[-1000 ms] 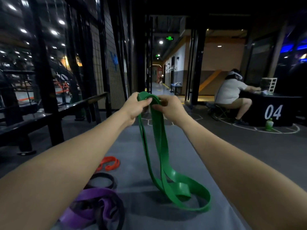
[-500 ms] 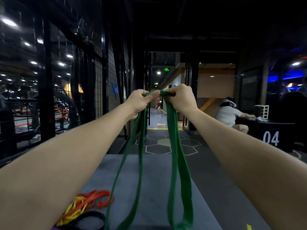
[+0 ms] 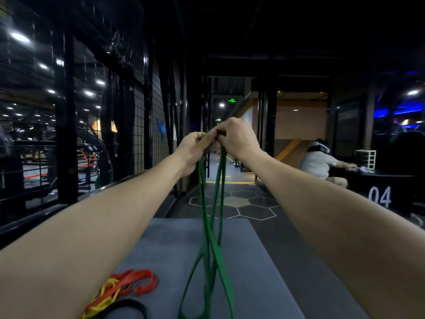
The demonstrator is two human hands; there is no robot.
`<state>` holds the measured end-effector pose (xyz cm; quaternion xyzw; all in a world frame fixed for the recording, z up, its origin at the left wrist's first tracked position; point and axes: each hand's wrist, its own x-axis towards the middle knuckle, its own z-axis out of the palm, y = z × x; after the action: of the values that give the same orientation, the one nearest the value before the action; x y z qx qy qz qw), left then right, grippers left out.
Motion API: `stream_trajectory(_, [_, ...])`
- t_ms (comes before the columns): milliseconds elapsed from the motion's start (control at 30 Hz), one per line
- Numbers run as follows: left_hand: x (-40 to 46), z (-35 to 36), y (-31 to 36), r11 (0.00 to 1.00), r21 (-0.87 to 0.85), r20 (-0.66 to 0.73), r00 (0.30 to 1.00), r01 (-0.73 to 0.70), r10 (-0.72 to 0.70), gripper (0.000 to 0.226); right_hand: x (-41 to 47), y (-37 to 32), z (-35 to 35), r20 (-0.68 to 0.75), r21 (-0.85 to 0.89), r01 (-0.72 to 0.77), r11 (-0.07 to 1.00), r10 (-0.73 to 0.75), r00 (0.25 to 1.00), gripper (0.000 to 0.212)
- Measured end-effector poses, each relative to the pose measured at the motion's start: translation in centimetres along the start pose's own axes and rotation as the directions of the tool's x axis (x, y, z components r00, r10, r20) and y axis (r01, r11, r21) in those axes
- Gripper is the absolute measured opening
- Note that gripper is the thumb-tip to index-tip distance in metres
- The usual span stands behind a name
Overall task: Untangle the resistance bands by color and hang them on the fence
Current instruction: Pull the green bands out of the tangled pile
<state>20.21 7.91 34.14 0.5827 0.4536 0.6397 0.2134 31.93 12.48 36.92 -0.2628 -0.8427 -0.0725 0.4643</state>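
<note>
Green resistance band [image 3: 208, 226] held up at its top end by both hands, above the grey mat [image 3: 264, 261].

Left hand [image 3: 193, 149] and right hand [image 3: 236, 139] meet knuckle to knuckle, each with fingers curled round the band's top; its strands hang down from them, cross over one another above the mat and run out of view at the bottom edge. On the mat's near left corner lie a red band [image 3: 140, 280], a yellow band [image 3: 101, 300] tangled into it, and a black band [image 3: 128, 306] just nearer. Left of the mat stands the black wire fence [image 3: 138, 125]. Beyond the mat's far right, a seated person [image 3: 318, 161] leans over a black counter marked 04 [image 3: 380, 196].
</note>
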Motion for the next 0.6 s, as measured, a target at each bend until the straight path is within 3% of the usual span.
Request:
stream_trajectory(133, [-0.2, -0.3, -1.2, 0.998, 0.065, 0.048, 0.999, 0.003, -0.007, 0.048, 0.0, 0.1, 0.0, 0.01, -0.042, 0.012, 0.999, -0.011, 1.0, 0.023])
stream_trajectory(300, [-0.1, -1.6, -0.8, 0.923, 0.384, 0.175, 0.983, -0.016, -0.055, 0.042, -0.6, 0.9, -0.6, 0.051, -0.272, 0.13, 0.954, -0.12, 0.991, 0.033])
stream_trajectory(400, [0.0, -2.0, -0.4, 0.871, 0.489, 0.212, 0.974, -0.037, -0.078, 0.049, -0.7, 1.1, -0.8, 0.059, -0.299, 0.18, 0.937, -0.17, 0.984, 0.031])
stream_trajectory(500, [-0.3, -1.5, -1.1, 0.9, 0.433, 0.212, 0.976, -0.05, -0.048, 0.057, -0.5, 1.1, -0.6, 0.045, -0.257, 0.168, 0.952, -0.162, 0.986, 0.032])
stream_trajectory(600, [-0.8, -0.3, -2.7, 0.967, 0.254, 0.199, 0.98, -0.033, -0.019, 0.07, -0.4, 1.1, -0.3, 0.018, -0.216, 0.144, 0.966, -0.144, 0.989, 0.032])
